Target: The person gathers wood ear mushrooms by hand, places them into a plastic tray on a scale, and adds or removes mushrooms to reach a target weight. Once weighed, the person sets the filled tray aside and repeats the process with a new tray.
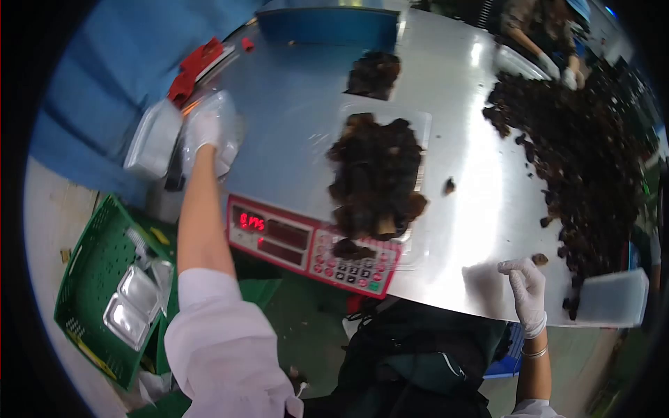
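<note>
My left hand (pixel 206 130), in a white glove, is at the left on a stack of clear plastic trays (pixel 226 132); its fingers are blurred. My right hand (pixel 526 285), also gloved, is over the table's front edge at the right, its fingers bent near a small brown piece (pixel 539 259); whether they touch it is unclear. Between my hands, a clear tray heaped with dark brown pieces (pixel 376 174) rests at a scale with a red frame (pixel 313 244) and a lit red display.
A big pile of dark pieces (pixel 578 153) covers the right side. A clear container (pixel 613 299) is at the front right. Another person's gloved hands (pixel 561 72) are at the top right. A green crate (pixel 104 292) with trays stands lower left. More trays (pixel 153 138) lie at left.
</note>
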`<state>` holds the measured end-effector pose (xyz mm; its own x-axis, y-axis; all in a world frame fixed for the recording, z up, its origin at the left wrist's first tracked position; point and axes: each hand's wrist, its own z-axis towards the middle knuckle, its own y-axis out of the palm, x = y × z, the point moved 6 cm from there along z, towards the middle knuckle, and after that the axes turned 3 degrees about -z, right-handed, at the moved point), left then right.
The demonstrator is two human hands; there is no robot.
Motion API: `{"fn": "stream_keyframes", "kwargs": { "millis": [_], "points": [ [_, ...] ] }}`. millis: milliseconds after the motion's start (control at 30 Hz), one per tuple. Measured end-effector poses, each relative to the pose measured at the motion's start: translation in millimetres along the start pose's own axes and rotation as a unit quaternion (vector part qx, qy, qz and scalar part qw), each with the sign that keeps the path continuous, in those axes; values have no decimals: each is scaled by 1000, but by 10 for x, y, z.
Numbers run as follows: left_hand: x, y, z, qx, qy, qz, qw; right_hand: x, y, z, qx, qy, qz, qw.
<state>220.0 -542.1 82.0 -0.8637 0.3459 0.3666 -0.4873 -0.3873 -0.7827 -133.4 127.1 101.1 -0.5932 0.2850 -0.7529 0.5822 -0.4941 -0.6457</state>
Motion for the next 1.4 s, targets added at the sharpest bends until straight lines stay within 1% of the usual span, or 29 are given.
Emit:
{"fn": "stream_keyframes", "kwargs": {
  "millis": [33, 67, 100, 167, 200, 233, 300, 367, 433, 467, 500, 567, 600, 633, 700, 767, 800, 867, 967, 1033, 1067, 1100, 1133, 1167, 1200, 1233, 1300, 1367, 1400],
  "points": [
    [-72, -82, 122, 43, 27, -65, 997, 141, -78, -112, 13, 50, 25, 998],
    [-180, -134, 323, 54, -5, -77, 996, 187, -161, -156, 11, 61, -1, 998],
    [-155, -297, 498, 66, 22, 31, 997, 240, -234, -159, 25, 75, -5, 997],
    [255, -982, 445, 183, 84, -121, 972, 311, -245, -69, 24, 59, 1, 998],
    [457, -1208, 467, 142, 36, -269, 952, 379, -180, 32, -3, 72, 1, 997],
    [733, -1442, 442, 96, -13, -408, 908, 435, -75, 172, -30, 82, 1, 996],
    [1488, -1892, 226, 84, 42, -499, 862, 408, 287, 553, -39, 82, 100, 991],
    [2315, -2227, -176, 49, 93, -556, 824, 228, 572, 925, 15, -40, -44, 998],
    [3218, -2488, -904, 7, 136, -557, 819, 63, 774, 1215, 73, -129, -129, 980],
    [3595, -2538, -1261, -55, 156, -529, 832, 150, 869, 1330, 79, -126, -127, 981],
    [3908, -2565, -1600, -114, 176, -499, 841, 266, 996, 1457, 42, -120, -121, 985],
    [4369, -2520, -2231, -268, 210, -442, 830, 324, 960, 1440, 10, -112, -113, 987],
    [4457, -2519, -2498, -281, 268, -407, 827, 356, 774, 1315, 30, -43, 55, 997],
    [4498, -2487, -2784, -293, 324, -370, 820, 388, 591, 1152, 48, 25, 222, 974],
    [4536, -2548, -3267, -217, 362, -354, 834, 382, 108, 732, 92, 84, 449, 885],
    [4442, -2257, -3607, -255, 233, -382, 857, 417, -278, 327, 137, 21, 581, 802],
    [4499, -2090, -3749, -269, 244, -388, 847, 398, -423, 182, 147, -2, 581, 801],
    [4492, -1595, -3992, -347, 136, -363, 854, 350, -593, -28, 162, 9, 565, 809],
    [4581, -1066, -4272, -339, 209, -324, 858, 280, -711, -240, 176, 5, 537, 825],
    [4570, -724, -4378, -343, 232, -322, 852, 297, -840, -461, 203, 55, 404, 890],
    [4566, -656, -4371, -341, 248, -319, 849, 319, -919, -621, 215, 95, 364, 901],
    [4539, -607, -4398, -373, 221, -338, 836, 371, -1028, -822, 220, 129, 325, 911],
    [4542, -649, -4418, -405, 162, -366, 822, 462, -1146, -1013, 177, 144, 233, 946],
    [4580, -739, -4427, -362, 238, -368, 823, 570, -1257, -1219, 117, 191, 151, 963],
    [4569, -832, -4428, -321, 313, -362, 817, 659, -1296, -1404, 110, 287, 162, 938],
    [4467, -919, -4368, -308, 296, -353, 833, 853, -1364, -1623, 93, 320, 58, 941],
    [4482, -1284, -4423, -343, 377, -400, 761, 1245, -1485, -1991, 70, 453, -60, 887],
    [4358, -1624, -4280, -393, 337, -434, 737, 1090, -1502, -1785, 120, 379, -38, 917],
    [4263, -1820, -4112, -350, 344, -459, 741, 939, -1427, -1560, 103, 327, -61, 938]
  ]
}}
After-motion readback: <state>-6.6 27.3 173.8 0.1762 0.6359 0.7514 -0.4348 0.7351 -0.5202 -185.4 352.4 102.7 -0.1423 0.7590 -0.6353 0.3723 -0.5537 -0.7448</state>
